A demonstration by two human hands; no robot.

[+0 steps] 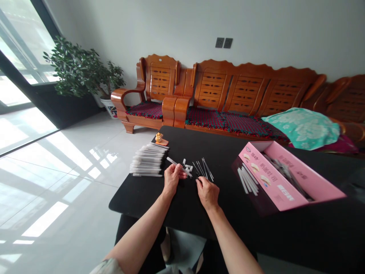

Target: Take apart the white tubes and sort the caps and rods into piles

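Observation:
My left hand is closed around a whitish translucent pen barrel, which slants across the fingers. To its right, my right hand pinches a small black piece, partly covered by the fingertips; its exact kind is hard to make out. Small white pen caps lie just beyond my left fingers. Several thin pen refills are spread on the table beyond my right hand. Left of my left hand, a stack of pale pens with dark ends lies side by side.
The black table holds a pink box with many pieces inside, and pale pen barrels beside it. A small yellow figurine stands at the far left. Behind are a wooden sofa and a potted plant.

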